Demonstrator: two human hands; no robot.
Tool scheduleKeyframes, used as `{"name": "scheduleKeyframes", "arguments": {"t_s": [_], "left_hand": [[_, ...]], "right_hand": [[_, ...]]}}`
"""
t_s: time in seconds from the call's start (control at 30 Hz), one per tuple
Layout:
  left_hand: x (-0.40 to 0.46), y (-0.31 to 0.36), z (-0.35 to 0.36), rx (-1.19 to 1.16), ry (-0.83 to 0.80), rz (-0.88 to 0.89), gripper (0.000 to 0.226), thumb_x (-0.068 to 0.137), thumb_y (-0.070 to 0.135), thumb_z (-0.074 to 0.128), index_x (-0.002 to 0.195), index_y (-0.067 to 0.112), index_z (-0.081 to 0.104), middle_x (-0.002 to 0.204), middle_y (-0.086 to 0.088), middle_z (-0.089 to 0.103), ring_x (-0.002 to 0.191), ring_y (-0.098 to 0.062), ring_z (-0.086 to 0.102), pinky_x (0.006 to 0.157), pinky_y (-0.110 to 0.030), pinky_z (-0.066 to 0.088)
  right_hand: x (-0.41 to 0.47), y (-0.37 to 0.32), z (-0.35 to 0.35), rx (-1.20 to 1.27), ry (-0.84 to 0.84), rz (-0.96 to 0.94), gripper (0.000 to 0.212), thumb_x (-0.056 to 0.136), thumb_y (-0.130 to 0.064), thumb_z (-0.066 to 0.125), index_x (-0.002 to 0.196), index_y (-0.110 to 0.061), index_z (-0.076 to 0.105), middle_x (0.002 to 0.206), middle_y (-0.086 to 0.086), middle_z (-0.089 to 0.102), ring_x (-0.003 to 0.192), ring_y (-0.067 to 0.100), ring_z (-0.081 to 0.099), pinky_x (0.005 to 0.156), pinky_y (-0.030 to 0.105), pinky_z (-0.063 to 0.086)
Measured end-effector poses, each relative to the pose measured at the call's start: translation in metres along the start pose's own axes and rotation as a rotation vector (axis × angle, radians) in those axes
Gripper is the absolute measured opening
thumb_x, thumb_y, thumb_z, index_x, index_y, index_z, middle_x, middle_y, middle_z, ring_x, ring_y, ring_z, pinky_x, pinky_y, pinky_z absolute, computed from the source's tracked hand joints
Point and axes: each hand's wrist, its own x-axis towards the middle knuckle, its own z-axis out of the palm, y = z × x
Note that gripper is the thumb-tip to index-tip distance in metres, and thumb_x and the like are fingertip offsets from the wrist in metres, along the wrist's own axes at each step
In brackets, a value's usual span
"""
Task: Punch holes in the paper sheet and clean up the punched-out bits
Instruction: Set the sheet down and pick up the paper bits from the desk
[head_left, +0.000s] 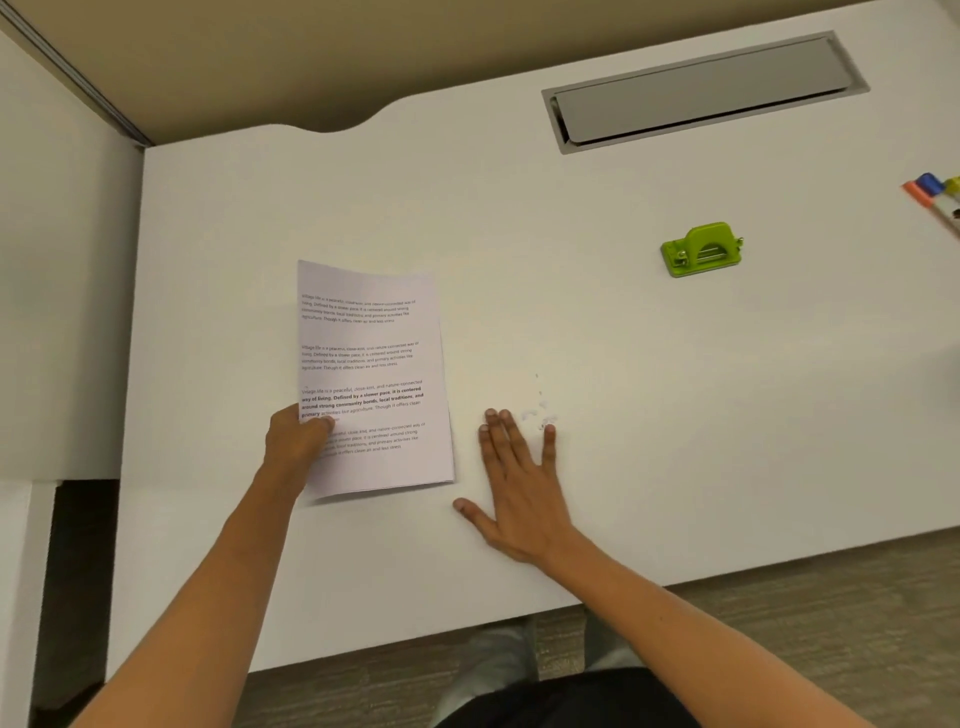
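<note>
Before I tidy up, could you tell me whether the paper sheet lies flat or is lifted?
Partly lifted: the left hand grips the paper sheet at its left edge, and a shadow shows beneath its near edge.

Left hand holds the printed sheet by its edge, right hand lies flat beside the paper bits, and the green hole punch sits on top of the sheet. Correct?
Not quite. In the head view the green hole punch sits on the bare desk, well away from the printed sheet. Left hand holding the sheet and right hand flat beside the paper bits are right.

the markers (935, 195) are running off the right edge, only their capped ends showing. the left hand (296, 441) is covering part of the paper sheet (371, 379), whose print is blurring. the punched-out bits (540, 413) are showing only as faint specks.
</note>
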Motion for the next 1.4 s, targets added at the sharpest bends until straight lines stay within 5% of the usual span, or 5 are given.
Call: {"name": "scheduleKeyframes", "arguments": {"t_s": [0.47, 0.77, 1.1, 1.2, 1.4], "left_hand": [[-0.029, 0.001, 0.016, 0.046, 0.19, -0.022, 0.028, 0.085, 0.02, 0.067, 0.108, 0.007, 0.06, 0.109, -0.01, 0.065, 0.09, -0.027, 0.058, 0.076, -0.034, 0.045], [-0.037, 0.001, 0.006, 0.129, 0.314, -0.054, 0.048, 0.082, 0.022, 0.071, 0.123, 0.001, 0.055, 0.119, -0.016, 0.064, 0.114, -0.034, 0.057, 0.091, -0.039, 0.047], [-0.067, 0.004, 0.016, 0.091, 0.393, 0.255, 0.038, 0.084, 0.017, 0.073, 0.116, 0.006, 0.055, 0.105, -0.01, 0.065, 0.092, -0.025, 0.063, 0.08, -0.033, 0.049], [-0.089, 0.014, 0.047, -0.011, 0.227, 0.315, 0.022, 0.085, 0.02, 0.073, 0.101, 0.013, 0.06, 0.087, 0.001, 0.068, 0.075, -0.013, 0.064, 0.07, -0.026, 0.051], [-0.13, 0.033, 0.112, -0.57, -0.416, -0.132, 0.041, 0.099, 0.046, 0.049, 0.103, 0.007, 0.061, 0.093, -0.015, 0.073, 0.08, -0.028, 0.071, 0.064, -0.038, 0.054]], "right_hand": [[-0.013, 0.079, -0.026, -0.076, -0.03, 0.08, 0.097, 0.093, -0.076, 0.019, 0.158, -0.005, 0.005, 0.168, 0.011, -0.004, 0.155, 0.024, -0.005, 0.118, 0.065, -0.011], [0.029, 0.028, -0.045, 0.354, 0.185, 0.133, 0.073, 0.1, -0.05, 0.038, 0.156, -0.006, 0.021, 0.166, 0.007, 0.017, 0.155, 0.017, 0.006, 0.124, 0.053, -0.005], [0.033, 0.09, -0.074, 0.562, 0.368, 0.326, 0.051, 0.091, -0.005, 0.061, 0.14, 0.001, 0.049, 0.144, 0.017, 0.052, 0.136, 0.031, 0.046, 0.116, 0.038, 0.035], [0.046, 0.124, -0.088, 0.443, 0.265, 0.208, 0.045, 0.085, 0.013, 0.05, 0.125, 0.001, 0.064, 0.128, 0.017, 0.064, 0.122, 0.035, 0.057, 0.104, 0.043, 0.048], [0.1, 0.125, -0.103, 0.115, -0.093, -0.214, 0.053, 0.087, 0.011, 0.047, 0.135, -0.009, 0.059, 0.135, 0.01, 0.057, 0.126, 0.03, 0.048, 0.087, 0.044, 0.052]]}}
